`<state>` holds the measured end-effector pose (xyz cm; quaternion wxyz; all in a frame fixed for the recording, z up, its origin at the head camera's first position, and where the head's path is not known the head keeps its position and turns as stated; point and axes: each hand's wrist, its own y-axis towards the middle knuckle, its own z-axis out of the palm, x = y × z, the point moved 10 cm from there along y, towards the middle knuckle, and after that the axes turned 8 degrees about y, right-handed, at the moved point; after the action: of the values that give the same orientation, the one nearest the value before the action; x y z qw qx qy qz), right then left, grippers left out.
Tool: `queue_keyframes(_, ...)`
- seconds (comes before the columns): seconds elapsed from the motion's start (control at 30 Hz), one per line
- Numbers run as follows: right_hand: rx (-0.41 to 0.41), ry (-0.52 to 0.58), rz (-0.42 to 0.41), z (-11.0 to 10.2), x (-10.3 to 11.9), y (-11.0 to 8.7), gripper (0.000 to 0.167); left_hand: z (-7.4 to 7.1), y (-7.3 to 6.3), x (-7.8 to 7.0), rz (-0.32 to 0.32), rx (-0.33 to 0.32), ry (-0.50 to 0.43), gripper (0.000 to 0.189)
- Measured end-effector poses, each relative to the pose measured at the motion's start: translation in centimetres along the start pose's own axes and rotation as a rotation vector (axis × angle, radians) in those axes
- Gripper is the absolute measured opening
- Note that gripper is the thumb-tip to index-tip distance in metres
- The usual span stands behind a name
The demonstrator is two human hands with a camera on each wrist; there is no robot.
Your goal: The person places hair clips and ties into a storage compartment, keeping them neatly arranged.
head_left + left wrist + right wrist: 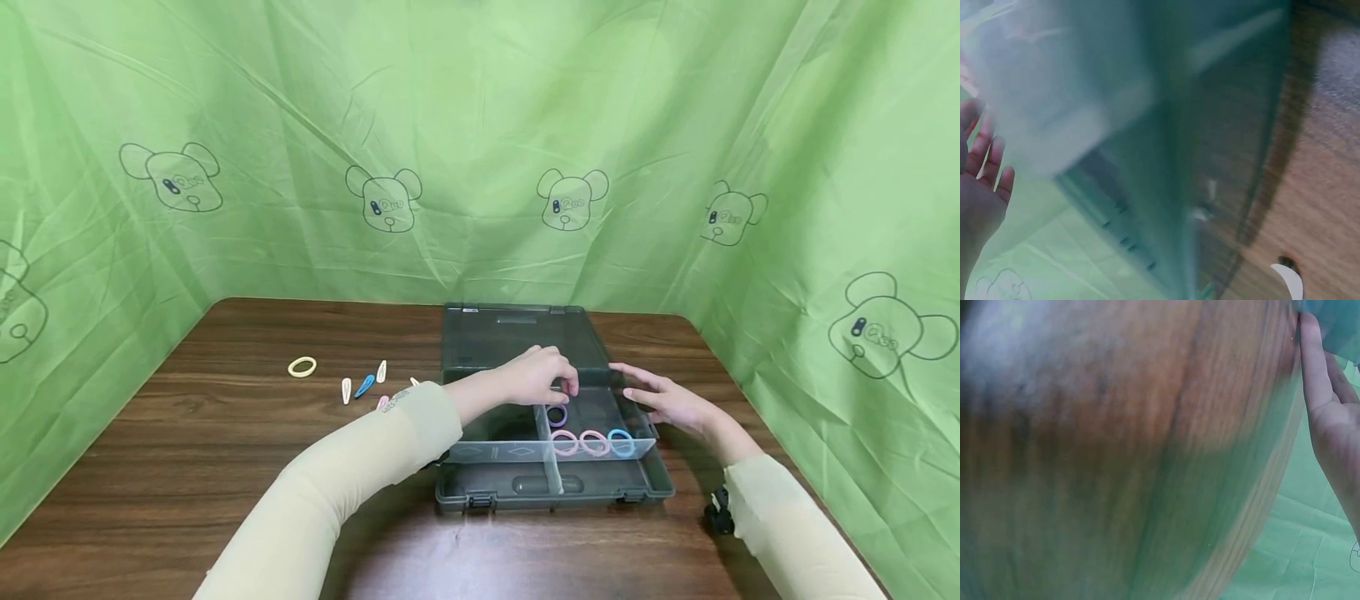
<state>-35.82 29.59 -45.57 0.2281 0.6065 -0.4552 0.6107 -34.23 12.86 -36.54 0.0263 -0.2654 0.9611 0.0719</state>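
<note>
Head view: above a purple ring (564,419) in the divided case (555,502), the left grip (536,377) is held, its fingers loosely bent and parted. The case's right side is touched by the right grip (670,406), spread. Two pink rings (582,443) and a blue ring (619,432) are lined beside a divider (498,452).

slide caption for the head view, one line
Left hand over an open box of colored rings, right hand at its right edge; hair clips and a yellow ring on the table.
</note>
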Motion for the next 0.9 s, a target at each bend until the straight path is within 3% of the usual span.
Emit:
queue_keyframes(0.3, 0.001, 0.013, 0.006, 0.2, 0.1, 0.0, 0.057, -3.9, -1.7, 0.2, -0.005, -0.071, -0.037, 0.015)
queue_keyframes(0.6, 0.012, 0.016, -0.008, 0.4, 0.2, -0.1, 0.058, -6.8, -4.4, 0.3, -0.006, -0.101, -0.065, 0.019)
queue_keyframes(0.9, -0.032, -0.008, 0.033, 0.2, 0.0, -0.4, 0.056, -10.1, -7.5, 0.1, -0.016, -0.125, -0.162, 0.019)
